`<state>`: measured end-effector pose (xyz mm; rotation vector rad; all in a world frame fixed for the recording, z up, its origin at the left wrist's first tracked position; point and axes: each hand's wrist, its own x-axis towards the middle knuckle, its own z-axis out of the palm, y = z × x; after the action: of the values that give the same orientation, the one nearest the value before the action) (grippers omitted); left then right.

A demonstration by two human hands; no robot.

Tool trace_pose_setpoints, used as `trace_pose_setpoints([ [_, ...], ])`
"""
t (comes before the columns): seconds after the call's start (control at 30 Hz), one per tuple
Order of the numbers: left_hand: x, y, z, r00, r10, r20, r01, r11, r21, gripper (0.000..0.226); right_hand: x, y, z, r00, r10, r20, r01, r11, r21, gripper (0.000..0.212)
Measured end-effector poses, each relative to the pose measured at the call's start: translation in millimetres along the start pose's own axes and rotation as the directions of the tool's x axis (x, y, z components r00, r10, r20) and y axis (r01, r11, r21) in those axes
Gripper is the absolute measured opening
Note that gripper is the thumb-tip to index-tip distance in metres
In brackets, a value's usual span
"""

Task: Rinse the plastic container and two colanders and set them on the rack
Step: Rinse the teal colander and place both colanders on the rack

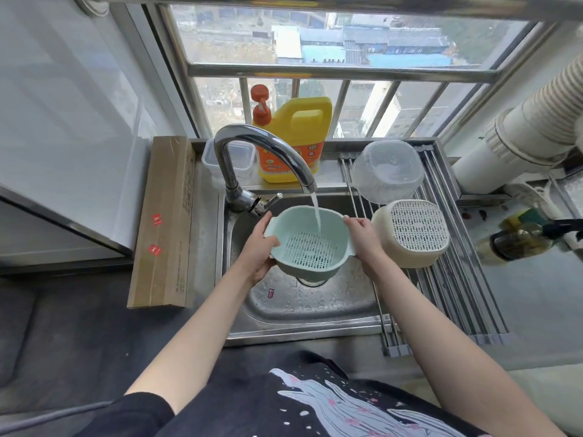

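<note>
Both hands [257, 247] [366, 241] grip the green colander [310, 244] by its sides under the tap [268, 152] stream at frame centre, where wet plastic could slip into the sink [315, 307].

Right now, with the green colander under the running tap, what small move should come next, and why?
Probably tilt the green colander, gripped by the left hand and right hand, to drain. The clear container and cream colander already sit upturned on the rack.
</note>
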<state>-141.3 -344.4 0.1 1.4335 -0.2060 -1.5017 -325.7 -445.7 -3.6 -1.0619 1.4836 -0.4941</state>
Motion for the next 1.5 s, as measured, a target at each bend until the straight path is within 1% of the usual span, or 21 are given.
trace_pose_setpoints([
  [0.07, 0.4, -1.6, -0.2, 0.999, 0.045, -0.012, -0.045, 0.999, 0.003, 0.079, -8.5, 1.6, -4.0, 0.999, 0.023, 0.041, -0.015, 0.983, -0.186, 0.031],
  [0.13, 0.5, -2.8, 1.7, 0.997, 0.072, -0.003, -0.072, 0.997, 0.015, 0.077, -14.4, 4.3, -7.3, 0.997, -0.016, 0.077, 0.039, 0.948, -0.315, 0.037],
  [0.2, -0.2, -3.6, 4.3, 0.997, 0.075, 0.016, -0.076, 0.997, 0.017, 0.074, -17.2, 7.1, -9.0, 0.992, -0.071, 0.104, 0.106, 0.916, -0.388, 0.033],
  [0.27, -1.9, -3.4, 5.3, 0.997, 0.074, 0.021, -0.074, 0.997, 0.027, 0.070, -18.4, 8.0, -9.7, 0.991, -0.092, 0.101, 0.127, 0.894, -0.430, 0.026],
  [0.37, -7.0, -0.4, 4.9, 0.996, 0.085, 0.037, -0.088, 0.993, 0.077, 0.063, -18.2, 9.8, -10.6, 0.995, -0.013, 0.101, 0.057, 0.895, -0.443, 0.015],
  [0.47, -14.3, 6.2, 6.4, 0.989, 0.145, 0.008, -0.144, 0.970, 0.193, 0.056, -21.2, 14.0, -8.5, 0.986, 0.106, 0.129, -0.053, 0.930, -0.364, 0.017],
  [0.53, -17.4, 10.5, 8.0, 0.983, 0.182, 0.009, -0.177, 0.946, 0.272, 0.057, -23.0, 20.9, -5.2, 0.964, 0.198, 0.175, -0.135, 0.938, -0.320, 0.019],
  [0.63, -19.8, 18.2, 13.3, 0.982, 0.188, 0.020, -0.178, 0.888, 0.424, 0.054, -24.2, 36.2, -0.8, 0.912, 0.318, 0.260, -0.225, 0.916, -0.331, 0.025],
  [0.73, -19.4, 23.3, 22.0, 0.988, 0.155, 0.020, -0.142, 0.829, 0.542, 0.052, -27.4, 48.4, -2.4, 0.873, 0.387, 0.297, -0.271, 0.891, -0.365, 0.027],
  [0.77, -19.2, 23.9, 24.3, 0.990, 0.137, 0.025, -0.128, 0.823, 0.553, 0.047, -28.9, 50.1, -4.0, 0.871, 0.391, 0.298, -0.277, 0.891, -0.359, 0.026],
  [0.83, -16.7, 23.4, 24.4, 0.995, 0.088, 0.038, -0.094, 0.829, 0.551, 0.036, -31.1, 48.0, -6.9, 0.898, 0.358, 0.257, -0.273, 0.910, -0.312, 0.027],
  [0.87, -15.0, 22.8, 22.2, 0.998, 0.053, 0.039, -0.066, 0.843, 0.534, 0.035, -31.6, 44.0, -8.2, 0.922, 0.323, 0.213, -0.262, 0.926, -0.273, 0.029],
  [0.97, -5.2, 16.6, 11.1, 0.997, -0.049, 0.063, 0.016, 0.896, 0.445, 0.047, -29.8, 25.1, -12.3, 0.981, 0.193, 0.032, -0.186, 0.970, -0.156, 0.028],
  [1.03, 0.9, 9.2, 6.6, 0.994, -0.093, 0.063, 0.056, 0.894, 0.444, 0.049, -29.7, 9.8, -16.1, 0.994, 0.093, -0.055, -0.098, 0.989, -0.111, 0.024],
  [1.07, 3.1, 5.4, 5.8, 0.993, -0.109, 0.052, 0.074, 0.890, 0.449, 0.048, -30.3, 1.2, -17.8, 0.996, 0.039, -0.076, -0.047, 0.992, -0.116, 0.022],
  [1.1, 4.7, 2.0, 6.0, 0.991, -0.122, 0.046, 0.089, 0.893, 0.442, 0.046, -30.9, -7.0, -18.9, 0.996, -0.012, -0.084, 0.000, 0.991, -0.137, 0.021],
  [1.17, 7.2, -3.8, 8.9, 0.987, -0.149, 0.052, 0.115, 0.903, 0.413, 0.039, -32.1, -21.2, -21.6, 0.991, -0.101, -0.093, 0.077, 0.969, -0.233, 0.024],
  [1.23, 9.5, -8.6, 13.9, 0.980, -0.187, 0.063, 0.144, 0.895, 0.421, 0.026, -33.3, -32.4, -25.7, 0.977, -0.171, -0.127, 0.113, 0.920, -0.375, 0.033],
  [1.3, 10.0, -12.1, 19.8, 0.973, -0.221, 0.060, 0.172, 0.877, 0.448, 0.016, -36.1, -41.5, -30.5, 0.969, -0.213, -0.125, 0.131, 0.874, -0.469, 0.034],
  [1.4, 9.4, -17.0, 28.2, 0.967, -0.249, 0.058, 0.189, 0.849, 0.493, 0.015, -37.2, -48.2, -35.4, 0.964, -0.247, -0.101, 0.149, 0.812, -0.564, 0.036],
  [1.5, 7.0, -20.9, 32.3, 0.958, -0.276, 0.074, 0.196, 0.824, 0.531, 0.014, -38.4, -50.7, -35.0, 0.957, -0.284, -0.055, 0.192, 0.765, -0.615, 0.039],
])
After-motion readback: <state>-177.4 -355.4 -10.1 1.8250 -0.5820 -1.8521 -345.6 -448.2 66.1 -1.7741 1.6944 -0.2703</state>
